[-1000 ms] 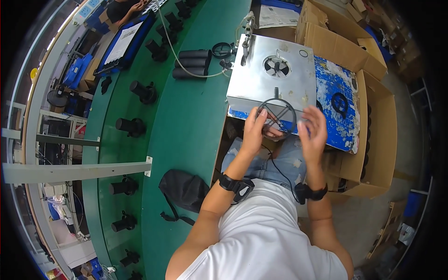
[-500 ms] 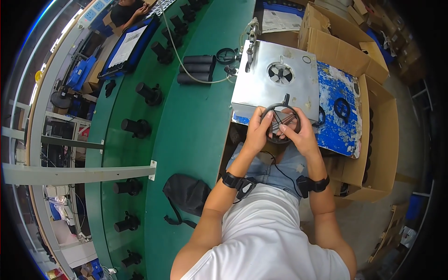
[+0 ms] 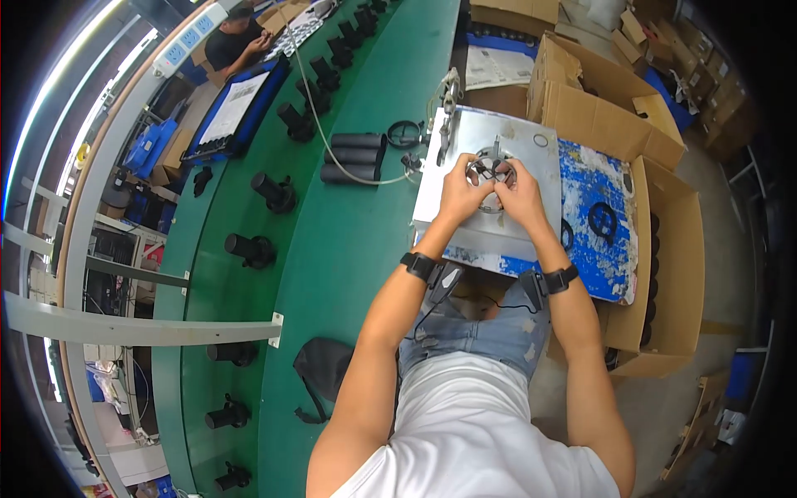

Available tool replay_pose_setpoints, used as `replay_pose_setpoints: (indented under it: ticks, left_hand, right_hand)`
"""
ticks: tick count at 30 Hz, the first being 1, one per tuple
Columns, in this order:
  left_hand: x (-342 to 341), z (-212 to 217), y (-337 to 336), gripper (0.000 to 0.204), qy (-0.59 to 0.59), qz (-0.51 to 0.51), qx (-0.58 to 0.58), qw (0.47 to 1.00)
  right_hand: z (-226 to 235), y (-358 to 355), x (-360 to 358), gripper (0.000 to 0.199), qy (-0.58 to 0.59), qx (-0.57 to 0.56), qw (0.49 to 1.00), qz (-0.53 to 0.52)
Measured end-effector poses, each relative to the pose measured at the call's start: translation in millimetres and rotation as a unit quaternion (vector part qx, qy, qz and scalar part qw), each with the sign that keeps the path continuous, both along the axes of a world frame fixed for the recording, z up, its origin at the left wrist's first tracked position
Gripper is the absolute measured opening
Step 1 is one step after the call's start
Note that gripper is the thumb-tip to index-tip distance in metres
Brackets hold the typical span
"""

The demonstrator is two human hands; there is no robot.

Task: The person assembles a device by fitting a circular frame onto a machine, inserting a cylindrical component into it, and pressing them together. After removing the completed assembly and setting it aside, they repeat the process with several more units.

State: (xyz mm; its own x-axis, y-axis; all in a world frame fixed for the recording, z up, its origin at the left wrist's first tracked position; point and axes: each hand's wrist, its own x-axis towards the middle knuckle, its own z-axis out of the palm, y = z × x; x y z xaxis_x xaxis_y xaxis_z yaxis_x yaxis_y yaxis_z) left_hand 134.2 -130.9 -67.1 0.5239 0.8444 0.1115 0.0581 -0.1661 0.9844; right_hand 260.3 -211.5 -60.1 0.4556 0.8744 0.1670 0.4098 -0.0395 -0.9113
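Observation:
A round black ring with crossing spokes and a small tab (image 3: 496,153) is between my hands, over the round opening in the top of a silver metal box. My left hand (image 3: 462,196) grips the ring's left side, its thumb reaching inward. On the right side my right hand (image 3: 520,197) grips it the same way, and the two thumbs nearly meet at the middle. The metal box (image 3: 531,149) is largely uncovered around my hands, but they hide most of its opening. Whether the ring rests fully on the box I cannot tell.
Left of the box, on the green bench (image 3: 332,249), lie black cylinders (image 3: 353,158) and another black ring (image 3: 404,134). A blue worn board (image 3: 598,249) bears a black ring (image 3: 603,220). Cardboard boxes (image 3: 677,266) stand at right. Black parts line the conveyor (image 3: 212,290); a person (image 3: 237,46) sits beyond.
Both hands have moved forward, carrying the ring from the box's near edge to above its round opening. My thumbs have drawn together at the ring's centre.

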Motion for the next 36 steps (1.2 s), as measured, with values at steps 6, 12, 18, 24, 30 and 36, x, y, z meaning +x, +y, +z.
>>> replay_pose_setpoints:
  ticks: [6, 12, 18, 24, 30, 36]
  left_hand:
    - [37.7, -9.0, 23.1, 0.043, 0.199, 0.104, 0.289, 0.931]
    - [44.1, -18.0, 60.9, 0.05, 0.351, 0.005, 0.26, 0.9]
    - [38.8, -34.4, 70.7, 0.044, 0.296, -0.036, 0.34, 0.892]
    - [42.4, -32.9, 67.7, 0.041, 0.314, -0.047, 0.368, 0.874]
    - [33.7, -36.4, 37.8, 0.058, 0.27, -0.013, 0.316, 0.909]
    - [21.6, -32.1, 49.4, 0.061, 0.263, -0.064, 0.281, 0.921]
  right_hand:
    - [-13.9, 37.5, 25.3, 0.041, -0.074, -0.002, 0.994, -0.082]
    - [-31.4, 44.9, 41.0, 0.049, -0.338, -0.076, 0.924, -0.161]
    - [-37.1, 30.5, 45.7, 0.072, -0.308, -0.078, 0.946, -0.06]
    - [-28.5, 20.8, 38.1, 0.111, -0.36, -0.082, 0.928, -0.054]
    - [-22.8, 26.8, 57.0, 0.113, -0.382, -0.1, 0.918, 0.031]
    - [-38.4, 34.1, 22.4, 0.106, -0.331, -0.104, 0.934, -0.084]
